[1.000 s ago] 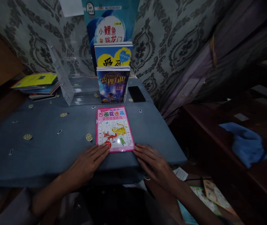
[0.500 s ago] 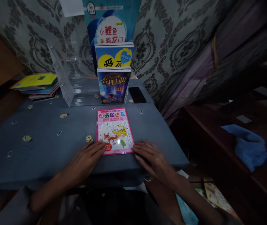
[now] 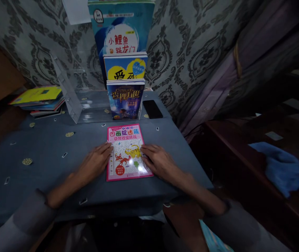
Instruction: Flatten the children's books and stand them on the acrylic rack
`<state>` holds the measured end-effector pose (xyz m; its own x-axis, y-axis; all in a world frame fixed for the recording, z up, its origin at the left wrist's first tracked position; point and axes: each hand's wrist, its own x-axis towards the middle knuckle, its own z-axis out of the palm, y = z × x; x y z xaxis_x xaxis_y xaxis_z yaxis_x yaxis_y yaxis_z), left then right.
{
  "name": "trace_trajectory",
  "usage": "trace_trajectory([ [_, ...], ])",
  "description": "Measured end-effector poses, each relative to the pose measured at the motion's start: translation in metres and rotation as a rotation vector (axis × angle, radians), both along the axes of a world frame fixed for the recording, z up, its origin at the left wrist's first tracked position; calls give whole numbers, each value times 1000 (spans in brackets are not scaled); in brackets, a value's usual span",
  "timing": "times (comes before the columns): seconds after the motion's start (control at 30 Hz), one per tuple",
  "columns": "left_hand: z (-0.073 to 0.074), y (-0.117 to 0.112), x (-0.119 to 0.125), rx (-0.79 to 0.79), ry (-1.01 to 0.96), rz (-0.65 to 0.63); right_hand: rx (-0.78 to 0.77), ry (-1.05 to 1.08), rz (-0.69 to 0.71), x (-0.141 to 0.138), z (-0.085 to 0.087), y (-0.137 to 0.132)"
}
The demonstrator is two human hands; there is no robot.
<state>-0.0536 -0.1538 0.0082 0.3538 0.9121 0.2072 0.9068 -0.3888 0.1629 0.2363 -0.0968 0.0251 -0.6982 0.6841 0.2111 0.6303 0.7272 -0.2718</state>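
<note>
A pink picture-puzzle book (image 3: 124, 154) with a fox and a yellow striped cat on its cover lies flat on the blue-grey tablecloth. Against its left edge, my left hand (image 3: 96, 161) rests with fingers stretched over the border. My right hand (image 3: 161, 162) touches the opposite edge, its fingertips just on the cover and the fingers extended. Both palms face down, and their undersides are hidden. Straight behind the book, a clear display rack (image 3: 69, 101) holds a dark blue book (image 3: 125, 101), a blue-and-yellow book (image 3: 112, 66) and a tall teal book (image 3: 123, 26).
A black phone (image 3: 153, 109) lies right of the rack. A pile of books (image 3: 40, 96) sits at the back left, near the patterned wall covering (image 3: 181, 45). On a dark red surface at the right is a blue cloth (image 3: 283, 168).
Both hands have moved from the book's lower corners up along its two sides. The book still lies flat. The view has shifted slightly.
</note>
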Motion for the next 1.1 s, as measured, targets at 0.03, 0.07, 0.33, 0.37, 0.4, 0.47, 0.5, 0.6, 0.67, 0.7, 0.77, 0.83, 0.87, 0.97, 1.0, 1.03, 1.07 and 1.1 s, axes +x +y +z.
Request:
trace_trajectory([
  [0.03, 0, 4, 0, -11, -2, 43, -13, -6, -11, -4, 2, 5],
  [0.07, 0, 8, 1, -20, -10, 92, -30, -8, -22, -7, 4, 10],
  [0.33, 5, 39, 1, -186, -702, 253, -93, 177, -134, -24, -8, 29],
  [0.37, 7, 42, 0, -234, -864, 290, -103, 217, -153, -22, -12, 30],
  [0.4, 10, 45, 0, -290, -1030, 336, -117, 260, -173, -21, -16, 31],
  [0.47, 14, 48, 0, -439, -1329, 432, -156, 353, -211, -18, -22, 33],
  [0.5, 16, 50, 1, -525, -1437, 466, -183, 393, -220, -16, -24, 33],
  [0.6, 21, 51, 8, -753, -1585, 464, -272, 485, -237, -14, -26, 35],
  [0.67, 24, 51, 13, -819, -1618, 449, -318, 557, -255, -14, -26, 35],
  [0.7, 25, 50, 16, -828, -1632, 456, -341, 601, -262, -13, -27, 36],
  [0.77, 27, 49, 19, -828, -1658, 495, -391, 693, -284, -12, -30, 37],
  [0.83, 29, 47, 21, -824, -1679, 525, -464, 776, -314, -10, -36, 39],
  [0.87, 31, 47, 22, -821, -1687, 533, -517, 815, -318, -9, -38, 41],
  [0.97, 42, 46, 25, -806, -1704, 507, -739, 878, -234, -7, -36, 47],
  [1.0, 49, 46, 27, -789, -1707, 492, -802, 872, -206, -7, -30, 49],
  [1.03, 56, 46, 28, -762, -1712, 475, -837, 859, -190, -7, -22, 51],
  [1.07, 64, 46, 29, -722, -1717, 455, -838, 851, -177, -7, -11, 52],
  [1.1, 72, 46, 30, -669, -1720, 432, -802, 854, -162, -7, 1, 52],
])
